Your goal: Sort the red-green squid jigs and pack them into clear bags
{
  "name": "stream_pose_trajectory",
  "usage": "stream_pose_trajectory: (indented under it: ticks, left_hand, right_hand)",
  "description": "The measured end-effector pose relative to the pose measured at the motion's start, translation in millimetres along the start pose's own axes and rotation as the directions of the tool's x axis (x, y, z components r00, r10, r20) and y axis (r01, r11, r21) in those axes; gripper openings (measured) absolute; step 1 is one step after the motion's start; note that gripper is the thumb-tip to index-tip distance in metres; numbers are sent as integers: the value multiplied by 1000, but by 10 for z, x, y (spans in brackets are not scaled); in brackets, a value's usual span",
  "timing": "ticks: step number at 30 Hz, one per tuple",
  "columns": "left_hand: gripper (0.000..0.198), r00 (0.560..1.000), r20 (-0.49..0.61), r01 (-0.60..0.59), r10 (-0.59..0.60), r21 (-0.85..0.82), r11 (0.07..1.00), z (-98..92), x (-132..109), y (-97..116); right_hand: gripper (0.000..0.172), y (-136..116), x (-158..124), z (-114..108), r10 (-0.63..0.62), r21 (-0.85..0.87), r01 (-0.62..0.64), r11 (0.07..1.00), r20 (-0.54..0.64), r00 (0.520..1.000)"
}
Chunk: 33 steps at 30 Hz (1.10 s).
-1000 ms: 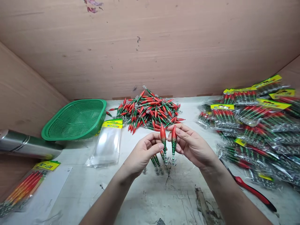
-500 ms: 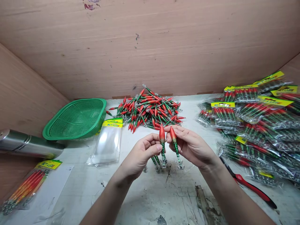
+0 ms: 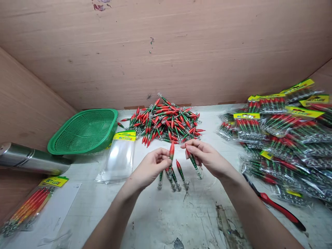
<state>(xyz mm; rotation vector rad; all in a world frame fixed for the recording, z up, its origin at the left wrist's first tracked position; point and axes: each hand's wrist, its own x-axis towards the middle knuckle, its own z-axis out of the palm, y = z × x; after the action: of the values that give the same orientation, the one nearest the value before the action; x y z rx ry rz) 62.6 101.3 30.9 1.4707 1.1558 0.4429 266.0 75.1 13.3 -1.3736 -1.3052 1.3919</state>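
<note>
My left hand (image 3: 151,166) is closed on a red and green fishing lure (image 3: 171,151), pinched upright between thumb and fingers, its hooks pointing toward me. My right hand (image 3: 207,154) grips another fishing lure (image 3: 192,158) near its red tip, the hooked end hanging down. Between and below the hands, several lures lie roughly side by side on the white table, among them one lure (image 3: 181,171) in plain sight; my left fingers partly cover others. Beyond both hands rises a heap of loose lures (image 3: 166,121).
To the left are a green basket (image 3: 83,133), clear bags (image 3: 118,160) with yellow headers, a metal cylinder (image 3: 33,159) and a packet of orange lures (image 3: 31,205). At right, packed lures (image 3: 282,138) are piled behind red-handled pliers (image 3: 282,211).
My hands have moved apart. The left one has shifted left and down with its lure; the right one has turned slightly. More of the row on the table now shows.
</note>
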Motion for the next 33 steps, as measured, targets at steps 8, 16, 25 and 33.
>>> stream_pose_trajectory:
  ticks: [8,16,25,33]
  left_hand:
    - [13,941,-282,317,-188,541,779,-222,-155,-522]
    - [14,954,-240,33,179,678,734,-13,188,-245]
    - [12,883,-211,-130,419,748,651,621,1050,200]
    - [11,895,-245,-101,372,702,705,778,1295,293]
  right_hand:
    - [9,448,161,226,49,-625,-129,770,-143,988]
    - [10,238,200,-115,-112,-733,-231,639,-386,916]
    - [4,413,484,-403,-287,-683,-152,714,-484,827]
    - [16,304,369,-590,-282,-404,63,913,-511,812]
